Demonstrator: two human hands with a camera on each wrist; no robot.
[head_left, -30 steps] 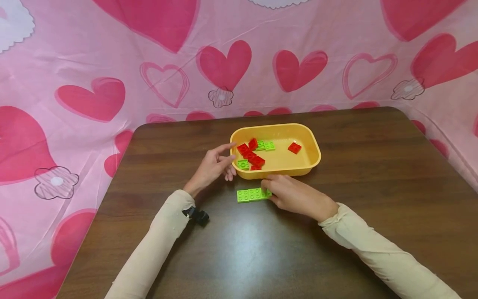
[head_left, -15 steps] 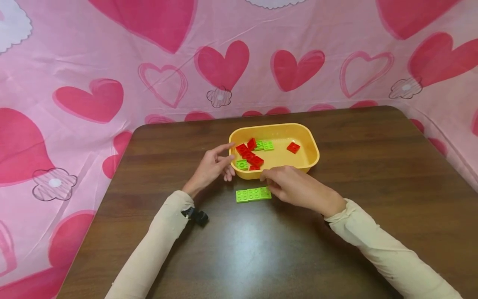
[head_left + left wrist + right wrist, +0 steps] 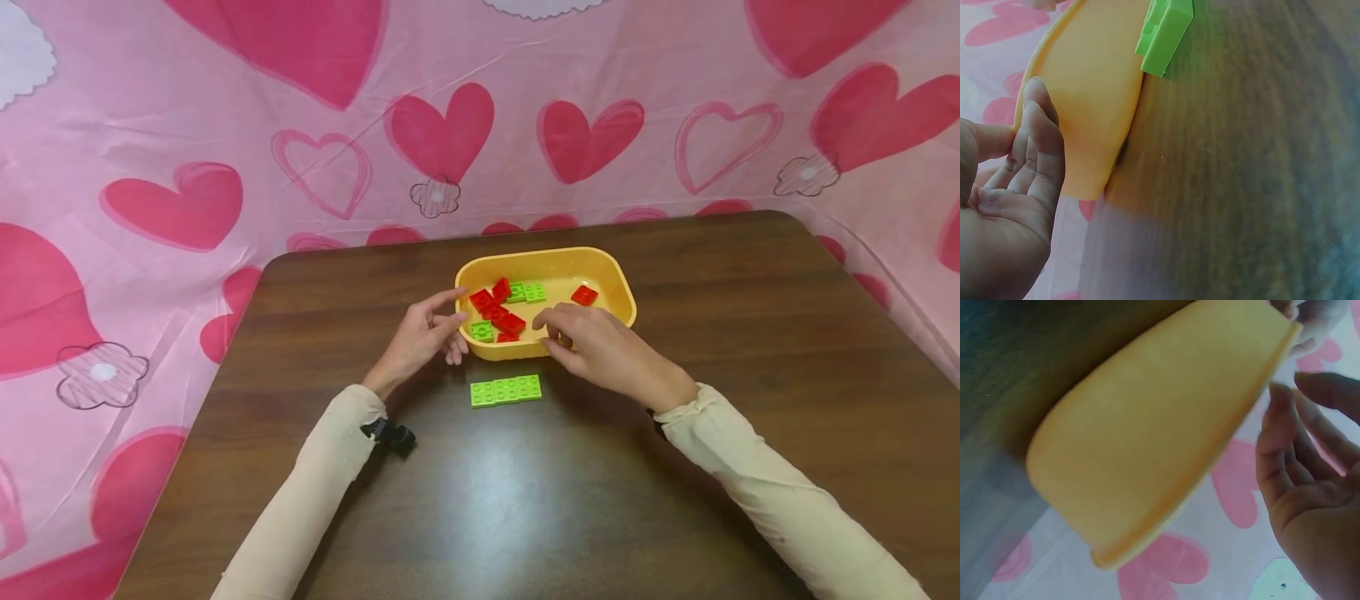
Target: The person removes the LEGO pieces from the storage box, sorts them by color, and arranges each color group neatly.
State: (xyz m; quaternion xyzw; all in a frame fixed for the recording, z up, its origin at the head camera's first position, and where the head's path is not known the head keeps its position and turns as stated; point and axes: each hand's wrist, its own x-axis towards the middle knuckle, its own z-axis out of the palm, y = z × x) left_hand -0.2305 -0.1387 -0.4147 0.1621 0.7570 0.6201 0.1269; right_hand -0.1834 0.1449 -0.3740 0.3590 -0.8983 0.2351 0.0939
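A yellow plastic tub (image 3: 621, 300) holds several red and green toy building bricks. My left hand (image 3: 423, 333) is at its left end, thumb and fingers at the rim; in the left wrist view the thumb lies behind the rim and the curled fingers lie outside the wall. Over the near rim hovers my right hand (image 3: 600, 346), fingers loosely bent, with nothing showing between thumb and fingertips in the right wrist view. A row of lime green bricks (image 3: 506, 390) lies on the table in front of the tub.
Inside the tub, red bricks (image 3: 495, 312) cluster at the left, with a green brick (image 3: 482, 332) near the front corner. Another red brick (image 3: 584, 295) lies apart at the right. The brown wooden table (image 3: 480, 500) meets a pink heart-patterned cloth (image 3: 322, 75) behind.
My right hand has left the right end of the green brick row and moved up and away, over the tub's near rim. The left hand stays at the tub's left end.
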